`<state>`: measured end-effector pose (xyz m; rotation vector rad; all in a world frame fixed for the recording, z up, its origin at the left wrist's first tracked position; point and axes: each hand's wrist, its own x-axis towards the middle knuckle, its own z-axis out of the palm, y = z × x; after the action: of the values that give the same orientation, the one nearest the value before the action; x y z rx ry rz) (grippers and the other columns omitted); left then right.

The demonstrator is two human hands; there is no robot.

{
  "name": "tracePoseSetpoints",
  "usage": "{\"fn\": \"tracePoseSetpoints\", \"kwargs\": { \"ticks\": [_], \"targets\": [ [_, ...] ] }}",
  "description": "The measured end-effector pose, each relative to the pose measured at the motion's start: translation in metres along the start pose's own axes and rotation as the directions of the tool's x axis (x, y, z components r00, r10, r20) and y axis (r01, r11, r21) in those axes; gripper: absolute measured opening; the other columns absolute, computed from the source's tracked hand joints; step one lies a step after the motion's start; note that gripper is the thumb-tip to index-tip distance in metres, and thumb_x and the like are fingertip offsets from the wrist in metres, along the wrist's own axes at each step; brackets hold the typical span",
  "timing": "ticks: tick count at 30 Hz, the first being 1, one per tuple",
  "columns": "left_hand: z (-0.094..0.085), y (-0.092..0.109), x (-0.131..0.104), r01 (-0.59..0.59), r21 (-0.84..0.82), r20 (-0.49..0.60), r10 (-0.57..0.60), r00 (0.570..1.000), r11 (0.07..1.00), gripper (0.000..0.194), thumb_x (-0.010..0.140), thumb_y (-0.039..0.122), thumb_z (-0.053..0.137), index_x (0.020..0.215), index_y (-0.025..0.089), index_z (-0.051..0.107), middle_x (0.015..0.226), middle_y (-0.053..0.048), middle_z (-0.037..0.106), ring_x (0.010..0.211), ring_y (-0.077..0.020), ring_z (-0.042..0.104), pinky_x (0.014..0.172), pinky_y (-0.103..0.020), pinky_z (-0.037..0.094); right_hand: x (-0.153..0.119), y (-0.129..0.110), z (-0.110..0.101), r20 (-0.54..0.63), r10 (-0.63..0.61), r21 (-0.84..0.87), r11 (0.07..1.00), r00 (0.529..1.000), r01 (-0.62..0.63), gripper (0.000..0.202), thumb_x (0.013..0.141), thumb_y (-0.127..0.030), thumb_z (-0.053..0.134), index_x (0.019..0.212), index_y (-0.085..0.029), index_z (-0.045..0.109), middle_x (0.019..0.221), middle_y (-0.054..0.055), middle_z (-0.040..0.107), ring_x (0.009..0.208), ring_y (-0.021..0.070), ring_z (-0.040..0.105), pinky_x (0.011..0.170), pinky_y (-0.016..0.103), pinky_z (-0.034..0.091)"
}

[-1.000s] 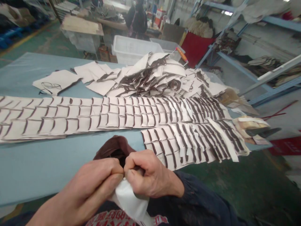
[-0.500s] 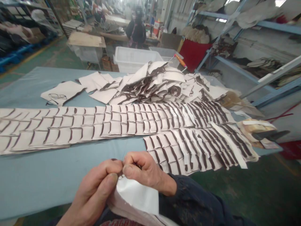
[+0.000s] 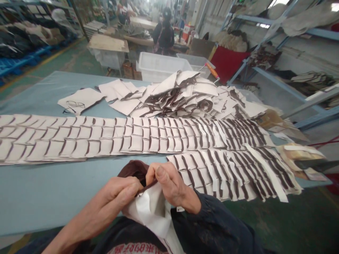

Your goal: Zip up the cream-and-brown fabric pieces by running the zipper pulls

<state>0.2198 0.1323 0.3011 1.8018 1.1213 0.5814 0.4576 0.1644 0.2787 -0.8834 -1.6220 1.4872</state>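
My left hand (image 3: pixel 113 195) pinches the dark brown edge of a cream fabric piece (image 3: pixel 134 209), close to my body. On the same edge, my right hand (image 3: pixel 172 185) is closed with its thumb up. Brown cloth bulges beyond the fingers, and a dark gap shows between the hands. A white strip (image 3: pixel 152 218) hangs down over the cream side. Beyond my hands, overlapping cream pieces with brown edges (image 3: pixel 106 141) lie in long rows. A shorter block of such pieces (image 3: pixel 201 169), crossed by white strips, sits to the right.
A loose heap of cream and brown pieces (image 3: pixel 180 93) covers the back of the blue-topped table (image 3: pixel 53 197). Glasses (image 3: pixel 75 104) rest on one piece at the left. White plastic bins (image 3: pixel 164 67) stand behind, and a person (image 3: pixel 164 33) is farther off. Shelving (image 3: pixel 288 84) rises at the right.
The fabric's brown edge has been turned up and spread, showing more brown cloth. My right hand has shifted slightly right with its thumb raised. The whole view has swung a little left.
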Motion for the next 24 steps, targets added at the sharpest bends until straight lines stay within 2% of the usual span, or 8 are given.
{"fn": "tracePoseSetpoints", "kwargs": {
  "ticks": [3,6,10,13,15,18,21,24],
  "targets": [
    [-0.007,0.010,0.003,0.009,-0.040,0.083,-0.006,0.996,0.999,0.052,0.121,0.050,0.044,0.074,0.029,0.038,0.068,0.005,0.046,0.059,-0.0172,0.050,0.056,-0.026,0.047,0.008,0.007,0.006,0.005,-0.016,0.020,1.000,1.000,0.016,0.080,0.116,-0.097,0.048,0.077,-0.029,0.063,0.074,0.005,0.062,0.069,0.0231,0.060,0.070,0.039,0.053],
    [-0.011,0.009,0.000,-0.016,-0.055,0.046,0.018,0.999,0.998,0.048,0.121,0.045,0.045,0.076,0.028,0.047,0.072,0.004,0.057,0.065,-0.0185,0.058,0.064,-0.027,0.052,0.013,0.012,0.010,0.000,-0.021,0.024,0.999,1.000,0.021,0.081,0.117,-0.096,0.049,0.076,-0.028,0.064,0.074,0.005,0.063,0.069,0.0233,0.062,0.069,0.039,0.053],
    [-0.010,-0.008,-0.010,-0.028,-0.089,-0.013,0.027,1.000,0.996,0.028,0.110,0.036,0.065,0.084,0.027,0.066,0.079,0.005,0.068,0.070,-0.0178,0.061,0.067,-0.025,0.052,0.019,0.021,0.016,0.005,-0.120,0.033,0.992,0.993,0.119,0.083,0.120,-0.095,0.047,0.077,-0.027,0.065,0.072,0.003,0.061,0.067,0.0216,0.062,0.068,0.037,0.050],
    [-0.003,-0.020,-0.016,-0.014,-0.070,-0.022,0.012,1.000,0.997,0.028,0.109,0.034,0.068,0.083,0.026,0.063,0.077,0.006,0.059,0.070,-0.0164,0.055,0.067,-0.025,0.048,0.027,0.029,0.022,0.036,-0.147,0.021,0.989,0.989,0.146,0.087,0.119,-0.099,0.043,0.077,-0.027,0.066,0.074,0.003,0.064,0.069,0.0210,0.063,0.072,0.037,0.054],
    [0.002,-0.023,-0.016,-0.009,-0.050,-0.027,0.008,1.000,0.999,0.034,0.112,0.035,0.063,0.080,0.027,0.054,0.074,0.008,0.049,0.066,-0.0153,0.048,0.064,-0.026,0.043,0.032,0.034,0.025,0.047,-0.185,-0.026,0.982,0.982,0.187,0.089,0.120,-0.100,0.036,0.079,-0.027,0.065,0.076,0.004,0.067,0.072,0.0212,0.066,0.078,0.038,0.058],
    [0.005,-0.018,-0.013,-0.043,-0.009,-0.106,0.042,0.993,0.999,0.035,0.111,0.030,0.057,0.079,0.028,0.043,0.072,0.009,0.039,0.061,-0.0138,0.039,0.057,-0.026,0.036,0.037,0.036,0.023,-0.014,-0.277,-0.121,0.954,0.961,0.274,0.085,0.123,-0.096,0.035,0.090,-0.026,0.070,0.087,0.006,0.077,0.084,0.0235,0.075,0.090,0.040,0.062],
    [0.001,-0.011,-0.009,-0.105,0.058,-0.219,0.115,0.969,0.993,0.032,0.109,0.024,0.058,0.079,0.028,0.046,0.070,0.010,0.044,0.059,-0.0125,0.043,0.055,-0.023,0.038,0.030,0.028,0.012,-0.101,-0.328,-0.153,0.938,0.939,0.312,0.075,0.122,-0.094,0.047,0.112,-0.025,0.075,0.112,0.011,0.085,0.108,0.0283,0.082,0.104,0.044,0.066],
    [-0.004,-0.007,-0.007,-0.147,0.117,-0.294,0.175,0.940,0.982,0.030,0.108,0.020,0.061,0.080,0.027,0.051,0.071,0.010,0.051,0.058,-0.0111,0.049,0.054,-0.020,0.041,0.011,0.016,0.007,-0.033,-0.294,-0.229,0.932,0.955,0.279,0.064,0.123,-0.086,0.058,0.116,-0.025,0.077,0.107,0.007,0.085,0.096,0.0245,0.082,0.092,0.037,0.066]
  ]
}}
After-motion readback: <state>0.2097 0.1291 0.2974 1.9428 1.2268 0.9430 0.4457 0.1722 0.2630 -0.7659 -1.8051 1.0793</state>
